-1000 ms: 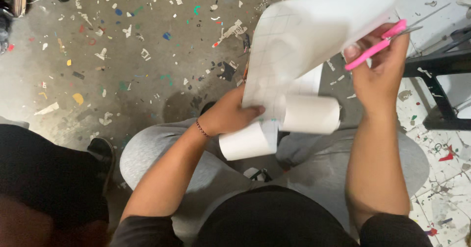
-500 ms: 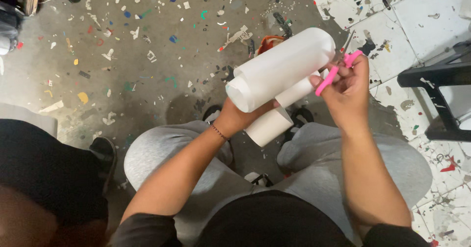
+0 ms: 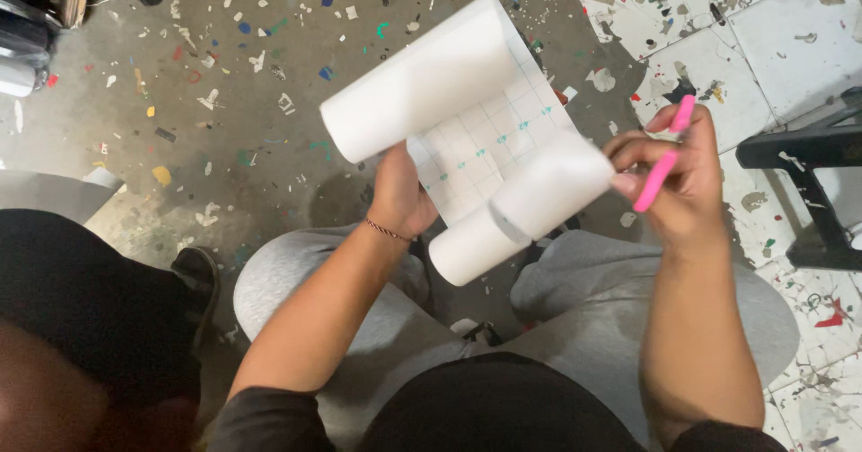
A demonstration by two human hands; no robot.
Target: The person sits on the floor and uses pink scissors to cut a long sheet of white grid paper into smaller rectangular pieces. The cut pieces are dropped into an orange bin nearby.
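Your left hand (image 3: 401, 196) grips from beneath a white roll of grid-printed backing paper (image 3: 476, 142), its fingers hidden behind the sheet. Your right hand (image 3: 675, 178) pinches pink-handled scissors (image 3: 663, 156) in closed fingers, touching the roll's curled lower end. Beyond lies the paint-speckled concrete floor (image 3: 224, 102).

Matt white paper roll (image 3: 467, 138) with gridded backing; smooth pink plastic scissor handles (image 3: 663, 160); soft grey cloth trousers (image 3: 296, 281); rough, paint-flecked concrete floor (image 3: 224, 84) at ten o'clock.

No packages, labels, signs, screens.
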